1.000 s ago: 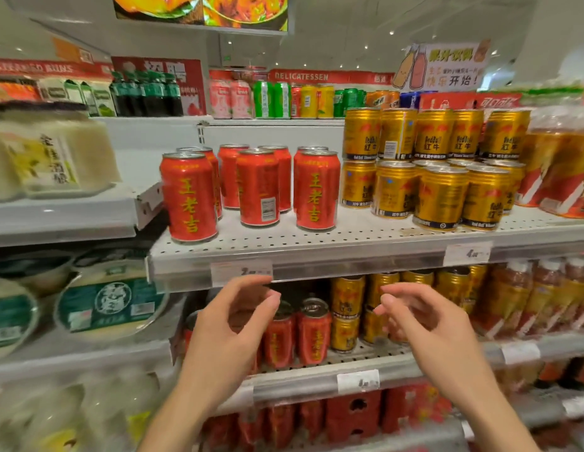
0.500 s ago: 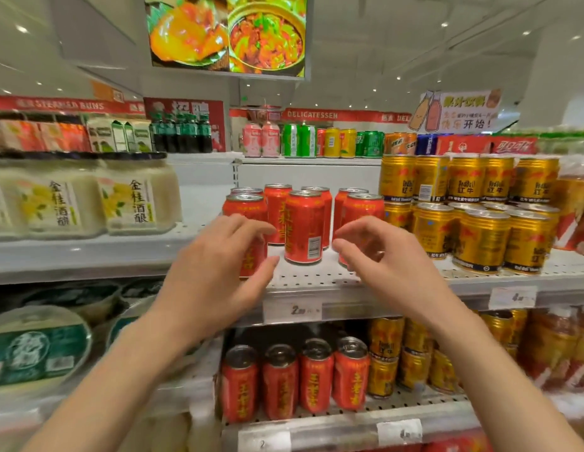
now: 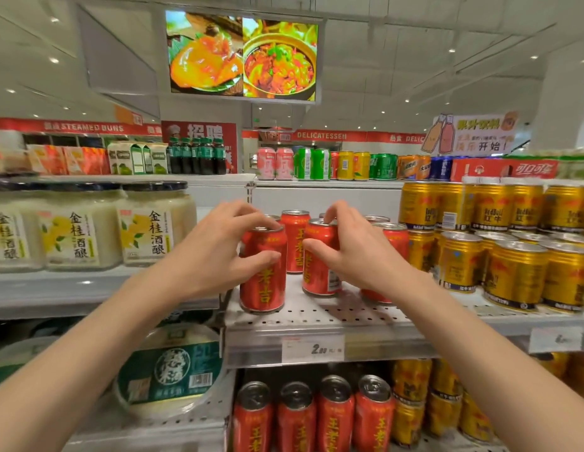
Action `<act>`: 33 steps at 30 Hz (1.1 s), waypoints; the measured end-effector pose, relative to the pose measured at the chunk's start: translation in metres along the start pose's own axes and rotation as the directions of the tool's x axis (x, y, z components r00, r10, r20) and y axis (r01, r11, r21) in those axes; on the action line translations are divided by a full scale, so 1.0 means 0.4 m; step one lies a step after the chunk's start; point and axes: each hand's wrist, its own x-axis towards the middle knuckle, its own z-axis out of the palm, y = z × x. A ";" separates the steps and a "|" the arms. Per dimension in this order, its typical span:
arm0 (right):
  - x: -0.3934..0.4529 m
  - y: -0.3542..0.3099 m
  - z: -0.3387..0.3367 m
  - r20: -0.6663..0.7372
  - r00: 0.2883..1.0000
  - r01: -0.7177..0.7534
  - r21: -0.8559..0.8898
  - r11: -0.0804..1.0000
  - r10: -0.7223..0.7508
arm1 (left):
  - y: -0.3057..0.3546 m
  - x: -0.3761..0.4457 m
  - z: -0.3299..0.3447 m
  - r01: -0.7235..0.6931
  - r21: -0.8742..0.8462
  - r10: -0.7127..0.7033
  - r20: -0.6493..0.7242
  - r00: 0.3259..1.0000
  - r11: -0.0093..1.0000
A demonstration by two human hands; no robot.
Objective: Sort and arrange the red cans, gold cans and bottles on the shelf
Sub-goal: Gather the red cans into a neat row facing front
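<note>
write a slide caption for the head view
Left hand and right hand each grip a red can beside gold cans.

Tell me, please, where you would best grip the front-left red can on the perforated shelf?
Around its upper body, from the front. The front-left red can stands upright at the shelf edge, neighbours behind; the left hand already curls there, thumb in front.

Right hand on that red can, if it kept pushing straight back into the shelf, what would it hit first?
Probably the red can standing behind the front red can that the right hand grips. Farther back is the white back panel. Depth between the rows is hard to judge.
</note>
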 end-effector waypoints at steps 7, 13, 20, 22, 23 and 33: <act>-0.005 0.008 -0.010 -0.018 1.000 -0.010 0.101 0.995 0.012 | -0.016 0.010 0.009 0.012 -0.120 -0.014 -0.017 1.000 0.993; -0.014 0.021 -0.057 0.138 0.990 -0.018 0.379 0.925 -0.037 | -0.016 0.008 0.000 0.027 -0.214 -0.028 -0.006 1.000 0.976; -0.032 0.017 -0.093 0.225 0.972 -0.038 0.452 0.891 -0.072 | -0.008 0.007 -0.001 0.049 -0.252 -0.053 -0.010 0.999 0.967; -0.025 0.015 -0.089 0.209 0.975 -0.013 0.377 0.926 -0.071 | -0.006 0.006 -0.002 0.057 -0.250 -0.060 -0.005 0.998 0.967; -0.021 0.017 -0.087 0.206 0.975 -0.008 0.384 0.923 -0.078 | -0.005 0.006 -0.002 0.059 -0.249 -0.062 -0.004 0.998 0.967; -0.025 0.030 -0.062 0.204 0.971 0.026 0.428 0.903 -0.125 | -0.009 0.006 0.001 0.054 -0.203 -0.057 -0.012 0.998 0.978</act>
